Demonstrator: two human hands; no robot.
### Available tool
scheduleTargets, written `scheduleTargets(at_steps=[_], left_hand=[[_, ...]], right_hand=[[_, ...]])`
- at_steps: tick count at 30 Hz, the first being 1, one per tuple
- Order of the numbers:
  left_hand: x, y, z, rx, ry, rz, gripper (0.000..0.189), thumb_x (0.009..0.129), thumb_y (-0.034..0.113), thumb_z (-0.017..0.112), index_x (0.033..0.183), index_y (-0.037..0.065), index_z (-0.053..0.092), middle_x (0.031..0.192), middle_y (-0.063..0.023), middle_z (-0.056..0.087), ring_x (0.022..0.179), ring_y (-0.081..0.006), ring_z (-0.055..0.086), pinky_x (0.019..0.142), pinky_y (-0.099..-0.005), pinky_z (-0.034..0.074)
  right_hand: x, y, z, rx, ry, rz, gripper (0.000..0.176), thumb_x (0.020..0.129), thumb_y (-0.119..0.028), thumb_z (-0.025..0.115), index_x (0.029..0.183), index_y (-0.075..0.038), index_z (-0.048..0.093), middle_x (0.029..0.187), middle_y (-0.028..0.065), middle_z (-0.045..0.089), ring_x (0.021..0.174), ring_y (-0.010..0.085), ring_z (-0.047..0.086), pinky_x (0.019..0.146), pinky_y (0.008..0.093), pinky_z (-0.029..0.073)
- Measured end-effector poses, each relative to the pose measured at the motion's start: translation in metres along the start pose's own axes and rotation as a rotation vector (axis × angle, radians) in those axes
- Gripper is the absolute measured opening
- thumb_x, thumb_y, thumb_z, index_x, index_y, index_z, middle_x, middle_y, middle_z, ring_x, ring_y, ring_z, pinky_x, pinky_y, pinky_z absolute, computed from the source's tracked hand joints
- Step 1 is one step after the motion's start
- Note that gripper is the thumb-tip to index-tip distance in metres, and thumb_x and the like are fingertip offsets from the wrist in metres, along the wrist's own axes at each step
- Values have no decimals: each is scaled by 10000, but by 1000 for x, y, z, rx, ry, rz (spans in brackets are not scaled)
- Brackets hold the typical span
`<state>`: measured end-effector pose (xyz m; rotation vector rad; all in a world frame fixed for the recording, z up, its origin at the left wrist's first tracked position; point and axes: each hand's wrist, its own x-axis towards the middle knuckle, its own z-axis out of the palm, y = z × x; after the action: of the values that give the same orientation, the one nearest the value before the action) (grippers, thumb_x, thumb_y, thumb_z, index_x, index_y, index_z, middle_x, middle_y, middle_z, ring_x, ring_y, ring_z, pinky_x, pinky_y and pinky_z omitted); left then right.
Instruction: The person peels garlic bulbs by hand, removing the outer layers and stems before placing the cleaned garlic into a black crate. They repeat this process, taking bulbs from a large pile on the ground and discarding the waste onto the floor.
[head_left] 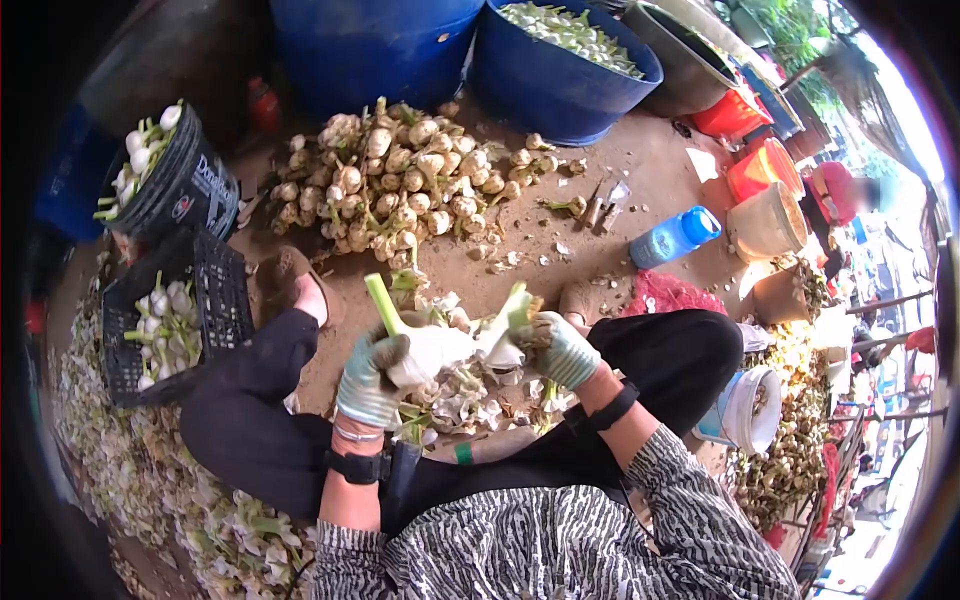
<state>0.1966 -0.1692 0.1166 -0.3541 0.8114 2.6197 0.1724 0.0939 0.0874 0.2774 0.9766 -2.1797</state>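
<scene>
My left hand [370, 375], in a pale green glove, grips a white bulb with a green stalk [425, 345] that points up and to the left. My right hand [560, 345], gloved the same way, pinches a strip of the bulb's outer layer [505, 325] and holds it out to the right. Both hands are above my lap, between my knees in black trousers. Under them lies a small heap of white and green peelings [465, 400]. A big pile of unpeeled bulbs [400, 185] lies on the ground just beyond.
Two black crates [215, 295] [190, 185] with peeled bulbs stand at the left. Blue tubs [560, 80] stand at the back, one holding trimmings. A blue bottle [675, 235], orange buckets [760, 170] and a white bucket [745, 410] are at the right. Peelings [150, 480] cover the ground at the left.
</scene>
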Motion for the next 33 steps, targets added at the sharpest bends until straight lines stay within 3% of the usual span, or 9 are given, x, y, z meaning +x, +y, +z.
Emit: scheduleTargets(at_steps=[4, 7, 8, 10, 11, 15, 18, 25, 33], left_hand=[[22, -11, -30, -205, -185, -68, 367, 804, 281, 605, 980, -39, 566, 905, -161, 617, 827, -267, 610, 737, -371, 512], [25, -13, -25, -411, 66, -100, 325, 803, 302, 608, 897, -8, 584, 833, -144, 617, 809, -282, 609, 722, -400, 515], [27, -9, -28, -434, -236, -83, 341, 801, 305, 612, 904, -18, 582, 850, -143, 619, 805, -297, 608, 739, -417, 512], [22, -9, -25, -338, 100, 6, 362, 811, 381, 579, 759, 22, 586, 663, -114, 573, 687, -281, 575, 703, -445, 479], [23, -7, -27, -336, 101, 11, 362, 811, 381, 579, 759, 22, 586, 663, -114, 573, 687, -281, 575, 703, -445, 479], [26, -10, -37, -88, 8, -51, 360, 818, 341, 586, 871, -15, 577, 742, -127, 598, 688, -231, 596, 660, -357, 508], [27, -17, -24, 247, 186, -34, 343, 829, 302, 582, 927, -26, 575, 795, -113, 611, 677, -176, 607, 594, -269, 518], [32, -31, -52, -92, 238, -300, 307, 805, 279, 610, 922, -4, 583, 798, -106, 620, 699, -229, 616, 639, -343, 525], [53, -3, -62, -238, 325, 61, 327, 809, 331, 591, 905, 17, 587, 792, -108, 644, 691, -254, 630, 655, -402, 542]], right_hand=[[-1, -10, 54, -927, -42, -217, 173, 788, -130, 609, 865, 24, 595, 699, 5, 572, 662, 51, 516, 574, 212, 428], [1, -11, 86, -885, 31, -68, 216, 747, -187, 617, 850, 3, 612, 710, 31, 602, 647, 109, 549, 599, 258, 446], [10, -2, 62, -883, 28, -69, 216, 747, -187, 617, 850, 3, 612, 710, 31, 602, 647, 109, 549, 599, 258, 446], [23, 2, 31, -1914, 199, 168, 190, 722, -192, 626, 876, -81, 632, 710, 105, 621, 677, 320, 598, 633, 351, 475], [21, -8, 27, -1974, 8, 533, 419, 674, -265, 681, 1051, -115, 577, 924, 148, 614, 839, 353, 593, 714, 401, 476], [3, 2, 56, -1982, 188, -61, 691, 650, -264, 684, 1255, -124, 381, 1223, 249, 387, 1041, 359, 499, 850, 388, 438], [8, -4, 74, -1657, 162, -581, 590, 676, -196, 664, 1213, -118, 433, 1108, 213, 485, 951, 353, 539, 769, 383, 464], [25, 30, 63, -1148, 141, -523, 135, 708, 19, 540, 835, -18, 566, 642, 98, 562, 582, 241, 557, 540, 328, 445], [-15, 1, 115, -797, -139, -16, 186, 761, -69, 598, 932, 3, 598, 752, 91, 619, 724, 112, 567, 656, 280, 465]])
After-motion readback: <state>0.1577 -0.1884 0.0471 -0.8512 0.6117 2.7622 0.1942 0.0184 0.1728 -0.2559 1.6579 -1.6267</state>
